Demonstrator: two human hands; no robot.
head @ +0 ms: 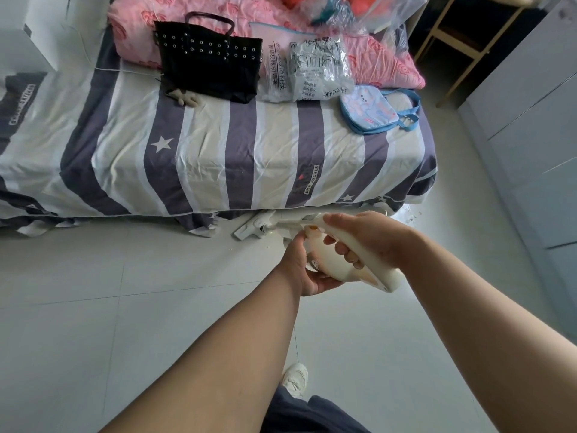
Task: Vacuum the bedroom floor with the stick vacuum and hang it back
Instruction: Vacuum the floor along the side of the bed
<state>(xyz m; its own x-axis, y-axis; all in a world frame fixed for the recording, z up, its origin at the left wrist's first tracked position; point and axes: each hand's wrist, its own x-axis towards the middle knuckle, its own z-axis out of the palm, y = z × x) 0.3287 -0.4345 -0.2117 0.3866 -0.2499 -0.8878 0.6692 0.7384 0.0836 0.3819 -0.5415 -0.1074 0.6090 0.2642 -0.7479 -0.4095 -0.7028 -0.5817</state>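
A white stick vacuum (335, 264) is held in front of me over the grey tiled floor (125, 307). My right hand (371, 237) grips its handle from above, fingers curled round it. Beneath it, my left hand (304, 267) cups the rounded body of the vacuum, with the thumb up against its side. The tube runs forward and down to the white floor head (249, 231), which lies on the tiles right at the bed's edge, partly under the hanging sheet.
A bed (203, 157) with a striped cover fills the far side, carrying a black studded bag (209, 57), plastic packets (307, 70), a blue pouch (371, 110) and a pink quilt (384, 64). Grey cabinets (530, 114) stand at right. Crumbs (409, 214) lie by the bed corner. My shoe (295, 379) is below.
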